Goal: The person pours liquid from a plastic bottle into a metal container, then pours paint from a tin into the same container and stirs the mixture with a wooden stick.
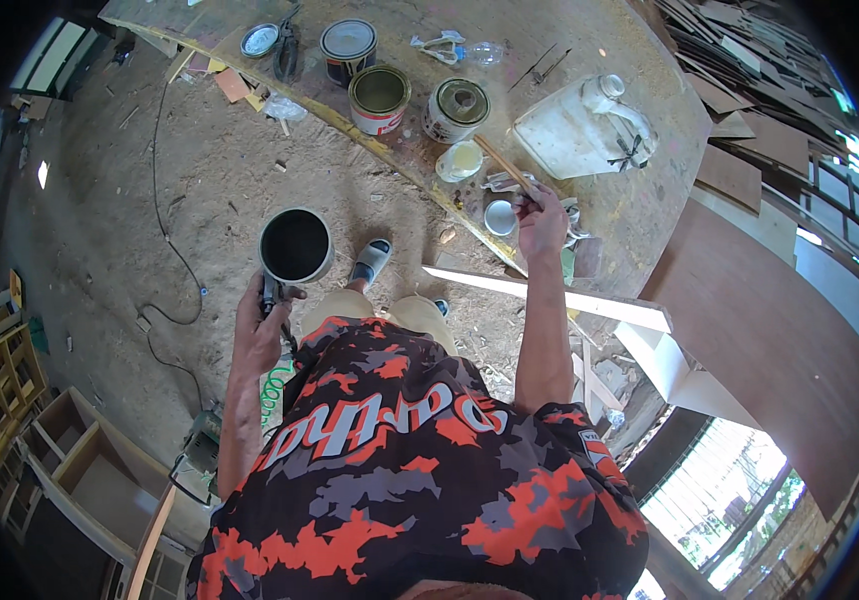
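Note:
My left hand [262,325] is closed round the dark handle of what looks like a paint spray gun. Its round, open cup [324,268] faces up over the floor, and the inside looks dark. Over the worktable, my right hand [544,222] grips a thin wooden stick [502,160]. The stick's far end points at an open paint tin [447,126] and a small cup of pale yellow liquid [460,161]; whether it touches either I cannot tell. Just below my right fingers stands a small white cup [499,217].
Beside the paint tin stand an open olive-coloured tin [380,92] and a dark tin [349,45]. A white jerrycan [565,128] lies on the worktable [640,215] near a clear plastic bottle [483,53]. A cable [157,165] crosses the floor at left. Wood sheets [760,300] lean at right.

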A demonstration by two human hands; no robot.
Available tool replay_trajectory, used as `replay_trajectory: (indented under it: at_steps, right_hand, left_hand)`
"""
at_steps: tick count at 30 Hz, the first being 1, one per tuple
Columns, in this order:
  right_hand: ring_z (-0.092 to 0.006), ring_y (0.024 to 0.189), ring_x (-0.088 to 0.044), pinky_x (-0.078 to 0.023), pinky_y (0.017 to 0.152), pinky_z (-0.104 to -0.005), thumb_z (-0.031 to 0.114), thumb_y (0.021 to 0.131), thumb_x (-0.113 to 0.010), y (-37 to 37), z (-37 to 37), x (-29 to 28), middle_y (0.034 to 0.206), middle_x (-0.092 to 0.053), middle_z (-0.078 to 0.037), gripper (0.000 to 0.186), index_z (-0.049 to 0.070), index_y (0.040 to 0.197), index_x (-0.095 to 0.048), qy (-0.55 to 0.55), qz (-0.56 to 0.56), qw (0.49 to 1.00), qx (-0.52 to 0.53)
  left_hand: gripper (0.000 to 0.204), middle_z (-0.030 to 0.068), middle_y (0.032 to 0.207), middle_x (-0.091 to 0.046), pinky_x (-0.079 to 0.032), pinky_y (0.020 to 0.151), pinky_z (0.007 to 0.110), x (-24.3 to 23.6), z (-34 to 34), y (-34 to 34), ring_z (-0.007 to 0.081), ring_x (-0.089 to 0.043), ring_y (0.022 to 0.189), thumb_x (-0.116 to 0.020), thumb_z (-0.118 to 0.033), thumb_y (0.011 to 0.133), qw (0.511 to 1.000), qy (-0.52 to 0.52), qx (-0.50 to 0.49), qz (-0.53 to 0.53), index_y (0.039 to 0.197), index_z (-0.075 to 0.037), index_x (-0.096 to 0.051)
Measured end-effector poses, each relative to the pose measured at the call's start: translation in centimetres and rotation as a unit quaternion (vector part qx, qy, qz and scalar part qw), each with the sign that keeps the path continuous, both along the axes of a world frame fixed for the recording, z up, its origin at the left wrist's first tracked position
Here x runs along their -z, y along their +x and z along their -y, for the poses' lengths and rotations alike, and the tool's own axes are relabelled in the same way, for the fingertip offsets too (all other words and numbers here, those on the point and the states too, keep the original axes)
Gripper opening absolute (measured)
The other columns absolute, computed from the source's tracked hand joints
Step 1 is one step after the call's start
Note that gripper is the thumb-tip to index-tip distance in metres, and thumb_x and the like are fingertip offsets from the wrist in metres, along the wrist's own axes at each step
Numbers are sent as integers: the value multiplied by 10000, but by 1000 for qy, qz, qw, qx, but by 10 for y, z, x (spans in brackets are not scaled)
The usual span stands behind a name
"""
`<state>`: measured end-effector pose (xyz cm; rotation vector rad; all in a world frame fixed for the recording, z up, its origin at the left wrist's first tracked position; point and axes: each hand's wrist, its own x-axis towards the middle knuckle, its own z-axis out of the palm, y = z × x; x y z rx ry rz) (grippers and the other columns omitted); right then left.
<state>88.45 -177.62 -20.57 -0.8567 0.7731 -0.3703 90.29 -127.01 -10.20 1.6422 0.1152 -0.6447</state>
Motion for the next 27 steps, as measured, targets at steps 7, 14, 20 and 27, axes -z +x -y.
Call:
replay_trajectory:
  at_steps: [7, 14, 20, 27]
  right_hand:
    - [-206, 815, -734, -586, 686, -312, 12, 1049, -669, 72, 16, 16, 1021, -774, -139, 182, -50, 1218, -698, -9, 10, 1000, 17]
    - [-164, 745, -726, -578, 665, -287, 50, 1047, -725, 141, 12, 46, 942, -800, -106, 118, -32, 1129, -747, -92, -38, 995, 0]
    - [-135, 798, -746, -580, 693, -276, 115, 1045, -772, 152, 4, 49, 966, -816, -75, 149, -3, 1136, -779, -229, -112, 966, -52]
    - [-278, 909, -807, -627, 870, -399, 340, 991, -835, 143, 15, 41, 1055, -848, -170, 488, 0, 1337, -777, -436, -243, 856, -134]
  left_hand:
    - [560, 77, 1155, -788, -515, 769, 253, -3, 2, 2, 88, -648, 868, -578, -13, 975, 1000, -1, 15, -14, 1534, 11, -549]
    - [544, 75, 1155, -790, -504, 812, 257, -6, 4, -4, 88, -644, 897, -580, -4, 975, 1000, -2, 11, -4, 1518, 8, -559]
    - [473, 118, 1129, -791, -493, 661, 266, -5, 3, -7, 79, -578, 725, -589, -52, 946, 1000, 25, 0, 11, 1411, 27, -603]
    - [478, 120, 1138, -785, -504, 672, 268, -2, 6, -3, 84, -590, 735, -596, -58, 940, 1000, 17, 5, -10, 1411, 25, -602]
